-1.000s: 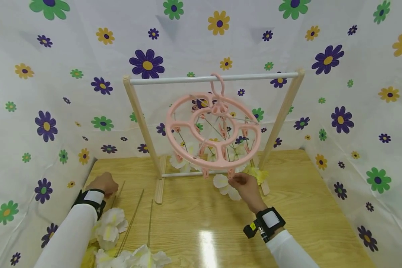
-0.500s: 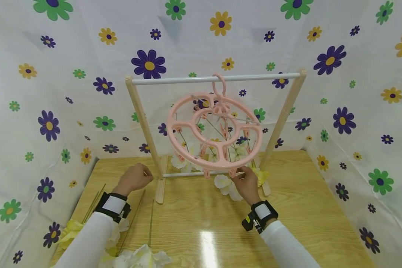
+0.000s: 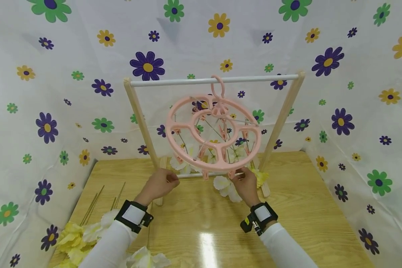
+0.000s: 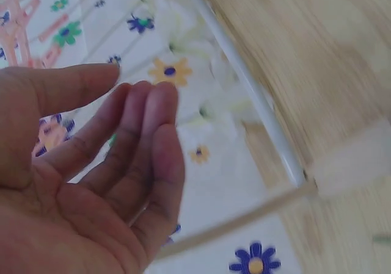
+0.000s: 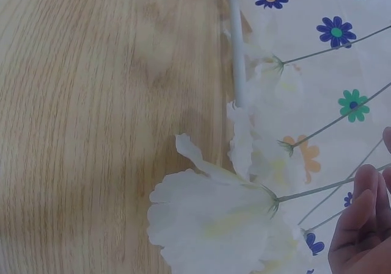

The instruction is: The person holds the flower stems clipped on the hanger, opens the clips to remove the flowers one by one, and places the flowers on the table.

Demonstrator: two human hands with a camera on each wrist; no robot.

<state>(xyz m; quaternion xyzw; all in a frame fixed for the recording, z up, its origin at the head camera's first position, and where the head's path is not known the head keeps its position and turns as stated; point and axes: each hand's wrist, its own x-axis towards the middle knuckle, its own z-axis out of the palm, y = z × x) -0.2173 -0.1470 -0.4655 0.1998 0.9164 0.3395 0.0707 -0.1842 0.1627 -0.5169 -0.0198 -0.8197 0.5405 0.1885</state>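
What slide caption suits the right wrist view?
Right hand holding a white artificial flower by its green stem, more white blooms and a white rod beyond.

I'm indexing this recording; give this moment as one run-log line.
left hand: empty, loosely curled; right hand: pinches stem of white flower; pink hanger: hooked on white bar

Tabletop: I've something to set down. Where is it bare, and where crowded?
Bare: the wooden tabletop right of the right wristband, up to the patterned cloth, and between both wristbands, in front of the stand. Crowded: the near left, strewn with stemmed flowers, and the strip beneath the pink hanger, where blooms hang beside the right hand.
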